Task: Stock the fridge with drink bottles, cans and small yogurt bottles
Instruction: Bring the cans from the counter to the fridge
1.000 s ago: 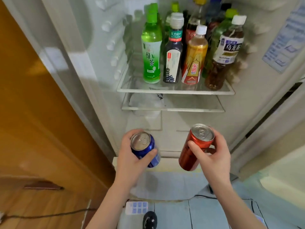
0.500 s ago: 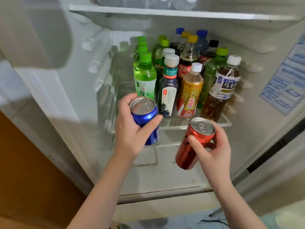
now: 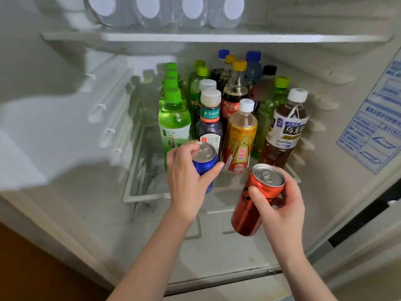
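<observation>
My left hand [image 3: 186, 181] grips a blue can [image 3: 205, 165] upright, just in front of the green tea bottle [image 3: 173, 124] on the glass shelf [image 3: 147, 197]. A tall red can [image 3: 256, 203] leans in my right hand [image 3: 282, 211], lower and to the right, in front of the shelf's front edge. The shelf holds several drink bottles: a dark tea bottle [image 3: 209, 124], a gold energy drink bottle [image 3: 240, 137], a brown oolong tea bottle [image 3: 284, 131] and a cola bottle [image 3: 235, 90] behind them.
The upper shelf [image 3: 217, 36] carries several clear water bottles [image 3: 191, 9] lying with their caps toward me. The glass shelf's left part [image 3: 145, 166] is bare. A blue printed label [image 3: 377, 118] sticks to the right inner wall. The fridge floor [image 3: 217, 253] lies below my hands.
Both hands have lifted the cans from below the shelf up to its front edge. The view has tilted upward, bringing the upper shelf into sight.
</observation>
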Demonstrator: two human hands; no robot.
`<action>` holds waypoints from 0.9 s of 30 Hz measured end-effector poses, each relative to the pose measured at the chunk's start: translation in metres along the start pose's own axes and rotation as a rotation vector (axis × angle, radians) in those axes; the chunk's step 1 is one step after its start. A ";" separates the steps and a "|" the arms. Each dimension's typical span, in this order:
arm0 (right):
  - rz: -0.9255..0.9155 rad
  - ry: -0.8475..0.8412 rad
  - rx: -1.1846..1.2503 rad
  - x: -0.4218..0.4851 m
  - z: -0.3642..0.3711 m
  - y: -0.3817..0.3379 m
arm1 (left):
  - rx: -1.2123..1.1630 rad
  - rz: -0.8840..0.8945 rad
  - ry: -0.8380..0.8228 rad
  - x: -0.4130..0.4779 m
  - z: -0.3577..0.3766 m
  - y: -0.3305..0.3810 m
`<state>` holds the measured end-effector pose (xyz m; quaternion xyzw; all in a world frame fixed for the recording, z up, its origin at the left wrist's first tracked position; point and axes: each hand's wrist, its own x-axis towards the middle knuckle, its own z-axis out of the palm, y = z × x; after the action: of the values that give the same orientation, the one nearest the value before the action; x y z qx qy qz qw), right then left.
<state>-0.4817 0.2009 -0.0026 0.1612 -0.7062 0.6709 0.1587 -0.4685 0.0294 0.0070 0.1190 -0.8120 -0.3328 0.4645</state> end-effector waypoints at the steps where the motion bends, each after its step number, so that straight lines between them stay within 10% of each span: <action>1: 0.002 0.002 -0.004 0.001 -0.001 0.001 | 0.012 0.015 0.005 0.000 0.003 -0.001; 10: 0.057 -0.059 -0.014 0.000 -0.004 0.009 | 0.185 0.044 0.130 -0.001 0.005 -0.006; 16: 0.101 -0.176 0.023 -0.003 -0.002 0.011 | -0.097 -0.070 0.133 -0.043 -0.017 -0.006; 27: 0.095 -0.542 0.136 -0.011 0.037 -0.018 | -0.333 -0.376 -0.579 -0.103 -0.057 0.003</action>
<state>-0.4646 0.1637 0.0070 0.3118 -0.6828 0.6560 -0.0790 -0.3648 0.0586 -0.0411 0.0898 -0.8085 -0.5593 0.1595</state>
